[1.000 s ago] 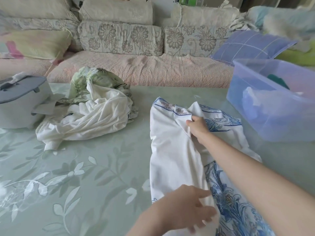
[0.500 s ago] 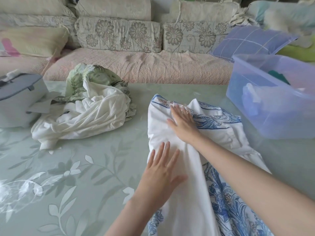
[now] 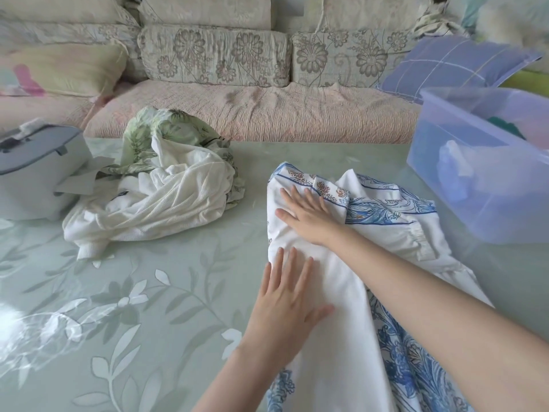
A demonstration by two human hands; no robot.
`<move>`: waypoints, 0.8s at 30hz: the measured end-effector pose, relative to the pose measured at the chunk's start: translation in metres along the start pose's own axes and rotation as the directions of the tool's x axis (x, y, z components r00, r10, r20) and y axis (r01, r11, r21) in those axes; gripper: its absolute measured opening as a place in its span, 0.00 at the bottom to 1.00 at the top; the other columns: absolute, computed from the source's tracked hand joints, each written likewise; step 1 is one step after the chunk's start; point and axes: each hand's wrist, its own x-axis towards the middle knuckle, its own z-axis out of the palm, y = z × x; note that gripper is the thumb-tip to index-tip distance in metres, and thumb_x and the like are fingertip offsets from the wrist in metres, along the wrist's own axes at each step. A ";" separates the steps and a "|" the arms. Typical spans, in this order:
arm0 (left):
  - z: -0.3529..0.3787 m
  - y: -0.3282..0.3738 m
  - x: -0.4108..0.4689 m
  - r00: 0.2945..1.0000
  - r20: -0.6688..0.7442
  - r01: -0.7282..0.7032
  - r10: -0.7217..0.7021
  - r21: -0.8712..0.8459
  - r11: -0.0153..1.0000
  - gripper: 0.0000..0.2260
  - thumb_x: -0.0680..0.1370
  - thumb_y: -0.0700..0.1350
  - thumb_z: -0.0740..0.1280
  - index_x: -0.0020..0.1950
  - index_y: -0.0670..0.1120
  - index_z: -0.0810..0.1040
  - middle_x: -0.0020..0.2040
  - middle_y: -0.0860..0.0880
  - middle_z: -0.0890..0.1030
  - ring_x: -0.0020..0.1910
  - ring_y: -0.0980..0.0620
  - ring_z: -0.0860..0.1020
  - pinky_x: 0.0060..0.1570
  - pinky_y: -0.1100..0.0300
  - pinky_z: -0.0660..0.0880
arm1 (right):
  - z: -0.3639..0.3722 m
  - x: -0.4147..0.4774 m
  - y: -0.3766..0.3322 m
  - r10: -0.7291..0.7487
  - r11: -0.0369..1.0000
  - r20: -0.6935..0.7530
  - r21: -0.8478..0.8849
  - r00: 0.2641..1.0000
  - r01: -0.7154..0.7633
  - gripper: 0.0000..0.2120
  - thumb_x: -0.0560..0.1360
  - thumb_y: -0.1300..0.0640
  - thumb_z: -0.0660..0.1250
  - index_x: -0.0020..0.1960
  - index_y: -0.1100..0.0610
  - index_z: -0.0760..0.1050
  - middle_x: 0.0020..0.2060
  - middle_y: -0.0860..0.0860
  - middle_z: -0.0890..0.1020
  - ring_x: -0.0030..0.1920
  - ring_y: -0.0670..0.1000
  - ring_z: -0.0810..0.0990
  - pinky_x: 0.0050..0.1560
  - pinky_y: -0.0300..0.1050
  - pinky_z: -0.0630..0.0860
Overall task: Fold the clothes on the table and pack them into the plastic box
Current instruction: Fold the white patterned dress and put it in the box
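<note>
A white garment with blue floral print (image 3: 341, 337) lies lengthwise on the table (image 3: 118, 292), right of centre. My left hand (image 3: 286, 304) presses flat on its white side with straight, spread fingers. My right hand (image 3: 307, 214) lies flat on the fabric farther up, near the patterned top edge. A translucent plastic box (image 3: 487, 173) stands at the right, with some folded items visible through its wall. A crumpled pile of clothes (image 3: 160, 191), white on top of a green floral piece, sits at the left centre.
A grey lidded container (image 3: 35, 171) stands at the table's left edge, touching the pile. Behind the table runs a sofa (image 3: 252, 108) with floral cushions and a purple checked pillow (image 3: 451, 63).
My right hand let go of the fabric edge and now lies flat on it. My left hand moved up the garment and spread flat, then both slid slightly along the cloth.
</note>
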 end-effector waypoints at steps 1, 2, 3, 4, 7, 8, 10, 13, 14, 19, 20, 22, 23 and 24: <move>0.005 0.000 0.000 1.000 0.020 0.004 -0.005 0.019 1.000 0.35 0.79 0.66 0.40 0.69 0.46 0.72 0.68 0.42 0.73 0.68 0.40 0.70 0.57 0.44 0.74 | 0.001 0.004 -0.003 0.002 1.000 0.018 -0.008 1.000 -0.002 0.30 0.79 0.35 0.44 0.77 0.40 0.40 0.76 0.43 0.39 0.76 0.53 0.35 0.74 0.55 0.36; 0.010 0.000 0.000 1.000 0.028 0.006 -0.008 0.040 0.999 0.35 0.78 0.67 0.40 0.70 0.46 0.71 0.68 0.41 0.72 0.68 0.39 0.70 0.58 0.43 0.73 | 0.001 0.009 -0.005 0.005 1.000 0.034 -0.016 0.999 -0.004 0.30 0.78 0.33 0.44 0.76 0.38 0.39 0.76 0.42 0.38 0.76 0.54 0.34 0.74 0.59 0.37; 0.015 0.001 -0.001 0.999 0.036 0.010 -0.012 0.050 0.999 0.36 0.78 0.68 0.41 0.70 0.47 0.70 0.69 0.42 0.72 0.68 0.38 0.69 0.61 0.44 0.72 | 0.001 0.013 -0.006 0.012 1.000 0.051 -0.021 0.999 -0.011 0.30 0.77 0.32 0.44 0.76 0.37 0.39 0.76 0.41 0.36 0.75 0.55 0.33 0.73 0.62 0.36; 0.019 0.002 -0.002 0.999 0.036 0.009 -0.011 0.052 0.999 0.36 0.77 0.69 0.41 0.71 0.48 0.70 0.70 0.42 0.71 0.68 0.37 0.68 0.64 0.45 0.69 | 0.001 0.018 -0.007 0.023 0.999 0.065 -0.030 0.998 -0.021 0.30 0.77 0.31 0.45 0.75 0.36 0.39 0.75 0.41 0.36 0.75 0.56 0.31 0.71 0.65 0.36; 0.024 0.004 -0.004 0.999 0.037 -0.021 0.019 0.045 0.999 0.36 0.77 0.69 0.43 0.72 0.48 0.69 0.71 0.41 0.69 0.69 0.37 0.67 0.63 0.47 0.59 | 0.008 0.030 -0.006 0.053 0.995 0.087 -0.094 0.995 -0.045 0.32 0.75 0.28 0.45 0.75 0.35 0.42 0.76 0.39 0.38 0.74 0.58 0.29 0.68 0.71 0.33; 0.026 0.004 -0.004 0.999 0.033 -0.030 0.029 0.047 0.998 0.36 0.77 0.70 0.43 0.72 0.48 0.69 0.71 0.41 0.68 0.70 0.37 0.65 0.62 0.47 0.58 | 0.009 0.034 -0.006 0.060 0.993 0.087 -0.109 0.994 -0.050 0.32 0.74 0.27 0.44 0.75 0.35 0.43 0.76 0.38 0.39 0.73 0.59 0.28 0.67 0.72 0.33; 0.027 0.003 -0.004 0.999 0.032 -0.041 0.040 0.043 0.998 0.36 0.77 0.70 0.43 0.72 0.48 0.68 0.72 0.41 0.68 0.71 0.38 0.63 0.62 0.47 0.58 | 0.009 0.043 -0.006 0.075 0.991 0.084 -0.114 0.994 -0.065 0.33 0.73 0.27 0.43 0.75 0.35 0.43 0.75 0.37 0.40 0.73 0.59 0.29 0.66 0.74 0.33; 0.027 0.005 -0.004 0.999 0.026 -0.032 0.031 0.038 0.999 0.37 0.76 0.71 0.43 0.72 0.49 0.68 0.71 0.41 0.69 0.70 0.37 0.66 0.62 0.46 0.58 | 0.003 0.055 -0.010 0.054 0.993 0.027 -0.110 0.998 -0.050 0.31 0.76 0.31 0.42 0.76 0.38 0.41 0.77 0.41 0.41 0.76 0.54 0.34 0.68 0.72 0.33; 0.027 0.005 -0.004 0.999 0.027 -0.028 0.027 0.031 0.999 0.37 0.76 0.71 0.43 0.72 0.49 0.68 0.71 0.41 0.69 0.70 0.38 0.66 0.62 0.46 0.58 | 0.002 0.058 -0.012 0.033 0.993 -0.002 -0.110 0.999 -0.033 0.31 0.78 0.33 0.42 0.77 0.41 0.41 0.77 0.44 0.42 0.76 0.52 0.36 0.69 0.68 0.33; 0.030 0.006 -0.004 0.999 0.017 -0.029 0.028 0.006 1.000 0.36 0.76 0.70 0.42 0.73 0.49 0.66 0.72 0.41 0.67 0.71 0.41 0.61 0.63 0.46 0.57 | 0.008 0.072 -0.015 -0.004 0.990 0.006 -0.140 1.000 0.005 0.32 0.80 0.37 0.42 0.78 0.50 0.40 0.77 0.48 0.43 0.77 0.49 0.42 0.75 0.52 0.38; 0.031 0.005 -0.004 0.999 0.018 -0.029 0.029 0.003 1.000 0.36 0.76 0.70 0.42 0.73 0.49 0.66 0.72 0.41 0.67 0.71 0.41 0.61 0.62 0.46 0.58 | 0.008 0.076 -0.016 -0.003 0.987 0.020 -0.160 1.000 0.006 0.32 0.80 0.37 0.42 0.78 0.50 0.41 0.77 0.47 0.43 0.77 0.48 0.42 0.75 0.51 0.39; 0.031 0.006 -0.003 1.000 0.018 -0.025 0.025 0.000 1.000 0.36 0.76 0.70 0.41 0.73 0.49 0.67 0.72 0.41 0.68 0.71 0.42 0.62 0.62 0.46 0.58 | 0.008 0.083 -0.017 0.001 0.985 0.047 -0.171 0.999 0.007 0.31 0.80 0.36 0.42 0.78 0.49 0.42 0.77 0.47 0.43 0.77 0.48 0.42 0.75 0.51 0.40; 0.030 0.006 -0.003 1.000 0.017 -0.023 0.023 -0.002 1.000 0.36 0.77 0.70 0.41 0.73 0.49 0.67 0.72 0.41 0.68 0.71 0.42 0.61 0.62 0.46 0.58 | 0.008 0.086 -0.017 0.003 0.986 0.055 -0.169 0.998 0.007 0.31 0.80 0.37 0.42 0.78 0.49 0.42 0.77 0.47 0.42 0.77 0.48 0.42 0.75 0.51 0.40; 0.029 0.006 -0.002 1.000 0.015 -0.022 0.022 -0.005 1.000 0.37 0.77 0.70 0.41 0.73 0.48 0.67 0.72 0.41 0.68 0.71 0.43 0.61 0.62 0.46 0.58 | 0.008 0.089 -0.017 0.006 0.986 0.061 -0.167 0.998 0.004 0.30 0.80 0.37 0.43 0.78 0.48 0.43 0.77 0.46 0.42 0.77 0.48 0.42 0.75 0.51 0.40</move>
